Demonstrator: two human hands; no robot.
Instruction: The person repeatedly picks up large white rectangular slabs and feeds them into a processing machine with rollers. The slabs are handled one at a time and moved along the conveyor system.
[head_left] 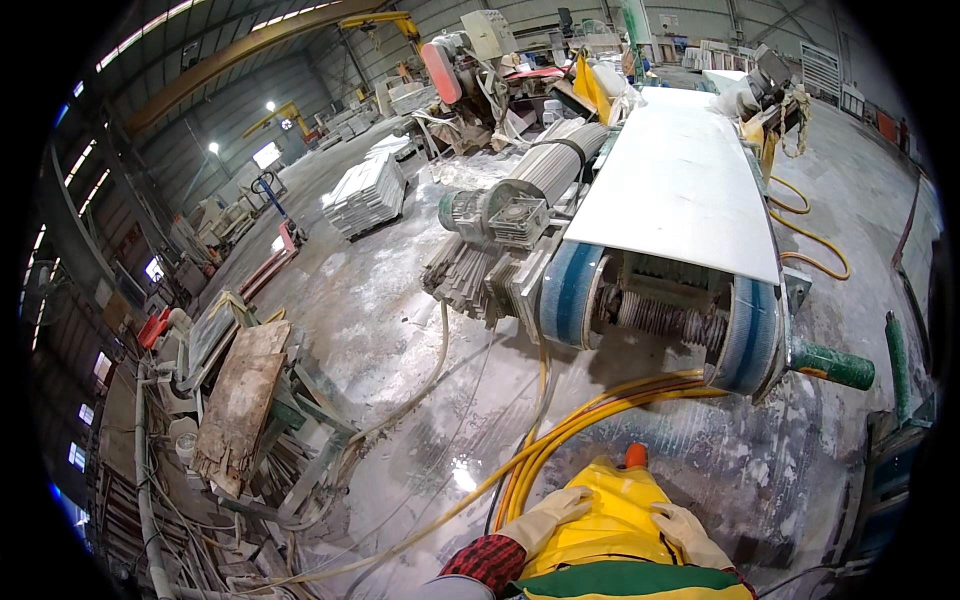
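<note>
and the yellow apron point(618, 505) is touched from both sides!
at the apron's left, the gloved left hand point(556, 514) is laid flat, fingers loosely extended; at its right, the right hand point(690, 531) is rested, fingers slightly bent. beyond the apron, a white slab point(682, 185) is borne on blue-striped belts point(752, 335).

- White slab point(680, 185) hid most of belt machine's point(572, 295) top
- Yellow apron point(610, 500) hid legs
- Right hand's point(684, 530) forearm was mostly out of frame
- Far clutter point(600, 42) was too small
</note>
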